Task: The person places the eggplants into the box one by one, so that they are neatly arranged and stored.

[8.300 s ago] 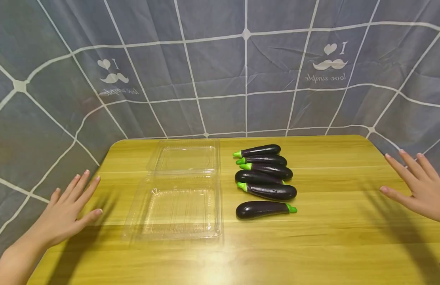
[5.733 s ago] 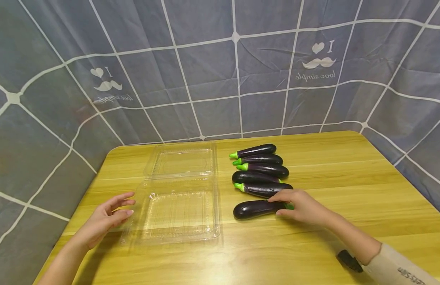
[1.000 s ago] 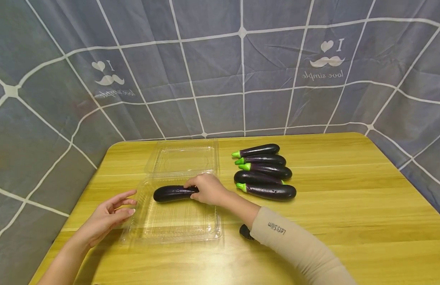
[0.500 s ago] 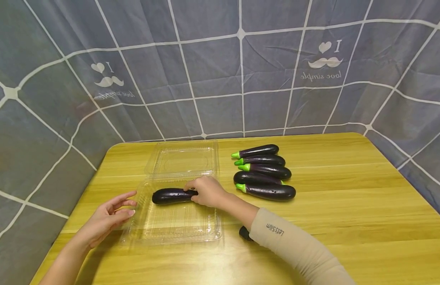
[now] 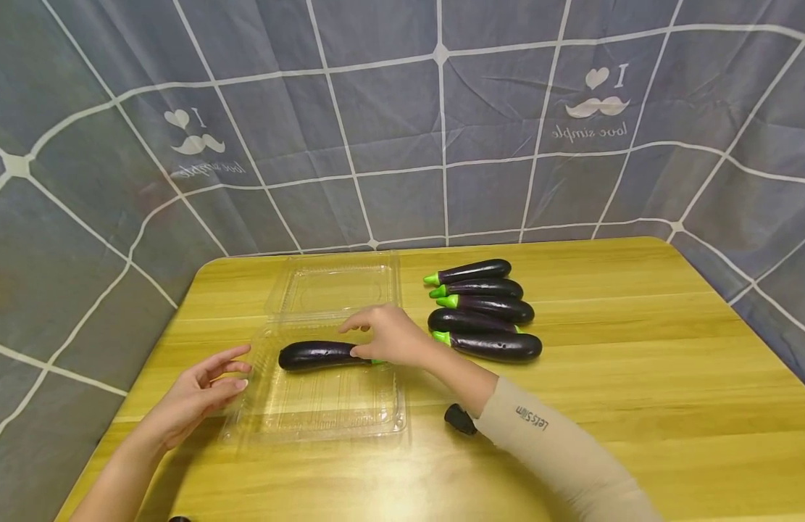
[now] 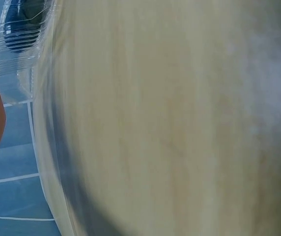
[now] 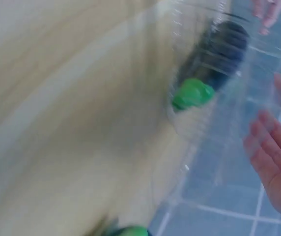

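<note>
A dark purple eggplant [image 5: 316, 355] lies across the base of an open clear plastic clamshell box [image 5: 311, 428], its green cap toward the right. Over that cap end is my right hand [image 5: 398, 337], thumb and fingers spread apart; the right wrist view shows the fingers [image 7: 278, 157] away from the eggplant [image 7: 224, 51]. My left hand [image 5: 196, 399] stays by the box's left edge with fingers loosely bent and nothing in them. Whether it touches the rim I cannot tell. Only part of it shows in the left wrist view.
Several more eggplants [image 5: 487, 346] lie in a row on the wooden table [image 5: 604, 348], right of the box. The clear lid [image 5: 337, 286] lies folded back behind the base. A black object [image 5: 461, 419] sits beside my right sleeve. A grey checked curtain [image 5: 402, 130] hangs behind.
The front eggplant has gone from the row into the box, carried by my right hand. Since half a second ago that hand has loosened and let go. My left hand came to the box earlier.
</note>
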The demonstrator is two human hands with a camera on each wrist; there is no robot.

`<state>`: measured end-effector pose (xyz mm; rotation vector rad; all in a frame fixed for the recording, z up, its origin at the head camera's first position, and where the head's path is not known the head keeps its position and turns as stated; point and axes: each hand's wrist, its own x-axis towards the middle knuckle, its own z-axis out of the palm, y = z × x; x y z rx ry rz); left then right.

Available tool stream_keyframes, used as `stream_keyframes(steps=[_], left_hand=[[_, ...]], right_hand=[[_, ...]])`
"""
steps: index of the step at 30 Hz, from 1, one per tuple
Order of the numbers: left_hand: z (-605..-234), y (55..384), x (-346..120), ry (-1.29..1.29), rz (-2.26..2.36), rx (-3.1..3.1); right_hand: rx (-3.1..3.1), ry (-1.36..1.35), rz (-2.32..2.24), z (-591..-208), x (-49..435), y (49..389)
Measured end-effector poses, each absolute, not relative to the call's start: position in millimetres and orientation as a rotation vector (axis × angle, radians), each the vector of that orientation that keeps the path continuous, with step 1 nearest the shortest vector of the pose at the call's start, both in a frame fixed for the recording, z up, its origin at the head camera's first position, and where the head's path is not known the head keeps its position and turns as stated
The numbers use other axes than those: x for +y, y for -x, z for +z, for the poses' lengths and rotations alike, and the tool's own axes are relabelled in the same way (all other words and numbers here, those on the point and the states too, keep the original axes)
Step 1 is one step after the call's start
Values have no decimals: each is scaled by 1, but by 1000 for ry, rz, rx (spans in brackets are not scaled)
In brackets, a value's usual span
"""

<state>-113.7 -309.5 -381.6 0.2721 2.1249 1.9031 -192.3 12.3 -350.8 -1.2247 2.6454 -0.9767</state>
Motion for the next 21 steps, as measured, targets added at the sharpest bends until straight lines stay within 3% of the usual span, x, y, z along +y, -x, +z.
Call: stream_keyframes(steps=[21], left_hand=[[-383, 113, -310, -313, 1937, 2097]], right_hand=[[2922, 1179, -912, -326, 116, 164]])
